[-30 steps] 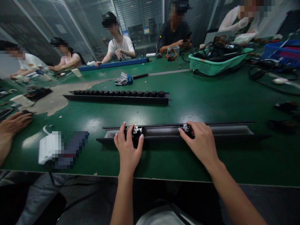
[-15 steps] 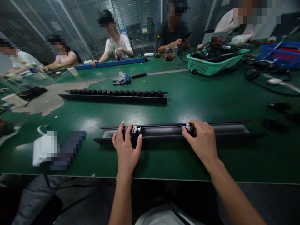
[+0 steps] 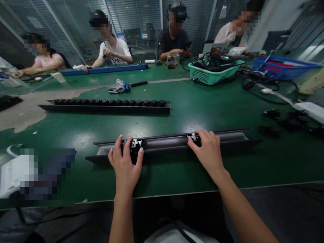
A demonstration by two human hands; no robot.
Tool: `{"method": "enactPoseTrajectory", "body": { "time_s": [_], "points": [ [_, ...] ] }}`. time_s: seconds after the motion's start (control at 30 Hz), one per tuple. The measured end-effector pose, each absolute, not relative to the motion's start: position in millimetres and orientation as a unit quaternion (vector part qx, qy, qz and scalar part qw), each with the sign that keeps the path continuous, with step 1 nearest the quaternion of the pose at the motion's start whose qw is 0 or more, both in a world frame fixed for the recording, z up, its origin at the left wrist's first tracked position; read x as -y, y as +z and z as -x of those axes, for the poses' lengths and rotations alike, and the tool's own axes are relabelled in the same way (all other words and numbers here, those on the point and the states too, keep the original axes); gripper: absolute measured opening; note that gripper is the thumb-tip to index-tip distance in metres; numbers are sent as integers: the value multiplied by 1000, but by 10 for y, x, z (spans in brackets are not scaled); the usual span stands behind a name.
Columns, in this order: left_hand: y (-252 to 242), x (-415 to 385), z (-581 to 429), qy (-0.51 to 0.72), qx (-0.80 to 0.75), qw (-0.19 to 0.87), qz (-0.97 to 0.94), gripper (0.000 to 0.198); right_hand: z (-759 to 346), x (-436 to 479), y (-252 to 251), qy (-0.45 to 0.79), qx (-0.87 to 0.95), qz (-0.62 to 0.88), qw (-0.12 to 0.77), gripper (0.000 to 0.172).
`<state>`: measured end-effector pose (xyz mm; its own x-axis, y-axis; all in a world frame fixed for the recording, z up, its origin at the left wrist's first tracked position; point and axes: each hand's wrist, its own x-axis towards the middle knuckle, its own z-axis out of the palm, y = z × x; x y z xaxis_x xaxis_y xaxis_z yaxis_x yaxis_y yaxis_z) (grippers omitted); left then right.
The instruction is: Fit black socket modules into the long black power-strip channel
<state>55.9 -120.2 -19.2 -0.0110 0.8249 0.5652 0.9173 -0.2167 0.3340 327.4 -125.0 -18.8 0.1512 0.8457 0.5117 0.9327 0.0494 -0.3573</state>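
Note:
A long black channel rail point(image 3: 167, 141) with a pale inside lies across the table in front of me. My left hand point(image 3: 126, 160) grips a small black socket module point(image 3: 136, 143) with metal contacts near the rail's left end, thumb at its right side and fingers over the far side. Part of this module is hidden under the fingers. Farther right along the rail, my right hand point(image 3: 206, 150) pinches a second black socket module point(image 3: 195, 137) between thumb and fingers. Its right part is covered by the hand.
A second black rail point(image 3: 106, 108) bearing a row of round black modules lies beyond. Loose black parts point(image 3: 272, 130) are at right. Farther back are a grey-blue glove point(image 3: 119, 86), a green basket point(image 3: 210, 76) of cables and a blue basket point(image 3: 286, 69). Several people sit opposite.
The view has swung right, so everything sits farther left and more of the right side shows. Both hands keep their hold on the modules. The person with the blue bar has raised a hand.

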Motion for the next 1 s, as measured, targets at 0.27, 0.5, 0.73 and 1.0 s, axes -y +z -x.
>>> {"method": "enactPoseTrajectory", "body": {
  "time_s": [0.27,0.5,0.73,1.0],
  "points": [
    [-191,1201,-563,-346,619,69,702,48,-3492,1260,-184,-7,701,635,323,32],
    [-191,1202,-565,-346,621,63,700,48,-3435,1275,-250,-45,681,639,354,32],
    [-196,1199,-562,-346,621,65,701,48,-3404,1299,-259,-59,657,658,363,36],
    [-185,1196,-565,-343,622,65,701,49,-3413,1328,-263,-42,638,664,388,33]
  ]
}}
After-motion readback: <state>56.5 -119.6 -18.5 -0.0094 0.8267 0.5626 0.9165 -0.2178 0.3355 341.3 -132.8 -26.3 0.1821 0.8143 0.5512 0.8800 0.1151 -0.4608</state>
